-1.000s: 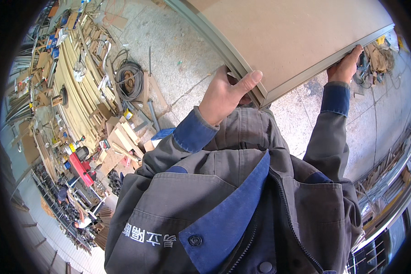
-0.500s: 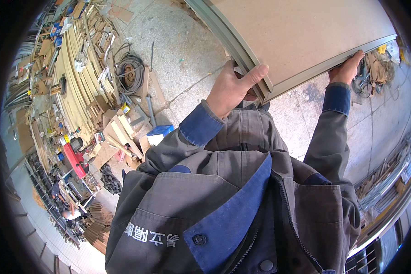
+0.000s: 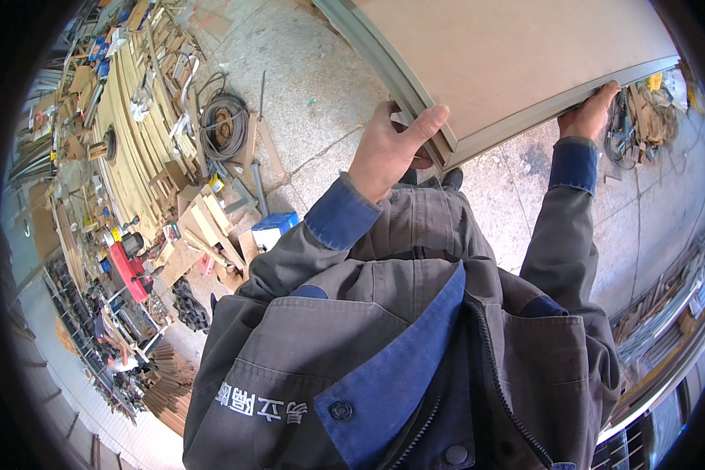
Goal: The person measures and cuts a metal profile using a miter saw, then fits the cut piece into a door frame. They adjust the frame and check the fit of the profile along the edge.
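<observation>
A large flat beige panel [image 3: 517, 59] with a grey-green metal frame along its edges fills the upper right of the view. My left hand [image 3: 392, 149] grips the frame near the panel's near left corner, thumb on top and fingers curled beneath. Further right, my right hand [image 3: 591, 116] holds the near edge of the frame, with its thumb along the top and its other fingers hidden underneath. The near corner points toward my body, above my legs. The panel's far side runs out of the picture.
Left on the concrete floor lie a coil of dark cable [image 3: 224, 129], long wooden strips [image 3: 129, 110], a blue and white box [image 3: 274, 229] and a red machine [image 3: 127, 270]. Bags and cables [image 3: 646, 117] sit beyond my right hand. Long metal profiles [image 3: 670, 301] lie at the right.
The panel's near corner and both my hands have shifted slightly to the left. Both hands keep their grip on the frame.
</observation>
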Demonstrator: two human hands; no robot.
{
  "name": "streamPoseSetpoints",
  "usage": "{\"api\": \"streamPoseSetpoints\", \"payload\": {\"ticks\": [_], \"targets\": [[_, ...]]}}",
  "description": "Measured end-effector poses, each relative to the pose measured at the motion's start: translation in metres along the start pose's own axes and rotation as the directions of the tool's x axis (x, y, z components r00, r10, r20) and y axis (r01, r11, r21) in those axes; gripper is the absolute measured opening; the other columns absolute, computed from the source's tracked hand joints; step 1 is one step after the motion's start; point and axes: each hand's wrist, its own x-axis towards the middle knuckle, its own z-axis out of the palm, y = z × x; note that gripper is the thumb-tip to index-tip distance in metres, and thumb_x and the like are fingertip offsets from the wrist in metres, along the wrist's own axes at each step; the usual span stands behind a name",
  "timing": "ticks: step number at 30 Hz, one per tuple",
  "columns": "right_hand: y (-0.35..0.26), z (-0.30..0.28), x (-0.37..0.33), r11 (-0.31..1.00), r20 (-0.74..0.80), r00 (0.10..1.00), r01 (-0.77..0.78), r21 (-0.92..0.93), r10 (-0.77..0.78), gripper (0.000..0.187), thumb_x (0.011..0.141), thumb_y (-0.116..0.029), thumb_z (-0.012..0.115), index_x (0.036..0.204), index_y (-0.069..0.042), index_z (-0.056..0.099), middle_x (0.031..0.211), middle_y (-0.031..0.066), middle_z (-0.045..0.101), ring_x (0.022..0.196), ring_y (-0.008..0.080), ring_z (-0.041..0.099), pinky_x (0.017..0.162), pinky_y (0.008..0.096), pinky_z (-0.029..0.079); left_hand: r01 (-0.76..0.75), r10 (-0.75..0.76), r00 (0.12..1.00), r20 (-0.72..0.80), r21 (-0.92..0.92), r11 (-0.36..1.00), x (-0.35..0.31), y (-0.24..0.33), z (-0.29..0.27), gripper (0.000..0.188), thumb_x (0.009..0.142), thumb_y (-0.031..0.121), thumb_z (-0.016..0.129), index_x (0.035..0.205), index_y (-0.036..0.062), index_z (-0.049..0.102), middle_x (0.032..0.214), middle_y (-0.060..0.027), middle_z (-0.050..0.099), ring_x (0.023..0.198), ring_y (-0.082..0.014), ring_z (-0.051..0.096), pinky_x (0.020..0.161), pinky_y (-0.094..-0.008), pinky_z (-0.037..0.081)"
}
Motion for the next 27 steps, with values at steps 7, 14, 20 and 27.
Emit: {"api": "streamPoseSetpoints", "payload": {"ticks": [7,14,20,27], "targets": [[0.0,0.006,-0.001,0.999,-0.035,0.998,-0.047,0.014,0.048,0.072,0.105,-0.057,0.045,0.15,-0.001,0.043,0.148,0.0133,0.052,0.129,0.029,0.056,0.108,0.0435,0.047,0.02,-0.021,1.0,0.013,0.054,0.998,0.0,0.003,-0.004,0.074,0.088,0.045,0.08,0.122,-0.0118,0.048,0.103,-0.0174,0.064,0.082,-0.0195,0.072,0.063,-0.0289,0.064],[0.008,-0.017,0.013,0.993,0.055,0.997,-0.053,0.107,0.048,0.075,0.103,-0.058,0.051,0.149,0.001,0.043,0.145,0.0155,0.053,0.129,0.0276,0.054,0.111,0.0412,0.044,-0.124,0.133,0.991,-0.006,0.317,0.94,0.001,0.012,-0.005,0.074,0.09,0.04,0.08,0.133,-0.0097,0.046,0.109,-0.0174,0.065,0.099,-0.0241,0.066,0.086,-0.0345,0.054],[-0.004,-0.034,0.023,0.959,0.142,0.955,-0.273,0.077,0.26,0.053,0.105,-0.049,0.053,0.127,-0.002,0.059,0.114,0.0077,0.069,0.095,0.02,0.069,0.077,0.0353,0.059,-0.425,0.666,0.744,0.061,0.811,0.401,-0.03,0.055,0.082,0.059,0.091,0.028,0.078,0.133,-0.0047,0.055,0.129,-0.0238,0.06,0.124,-0.0381,0.054,0.107,-0.0451,0.042],[-0.026,-0.067,0.051,0.889,0.356,0.815,-0.423,-0.176,0.458,0.06,0.096,-0.051,0.068,0.122,0.002,0.056,0.096,0.0107,0.069,0.071,0.016,0.069,0.052,0.0295,0.058,-0.489,0.619,0.71,0.336,0.868,0.09,0.019,0.057,0.237,0.059,0.087,0.025,0.078,0.139,0.0045,0.058,0.145,-0.0202,0.052,0.139,-0.0444,0.04,0.116,-0.0513,0.035]]}}
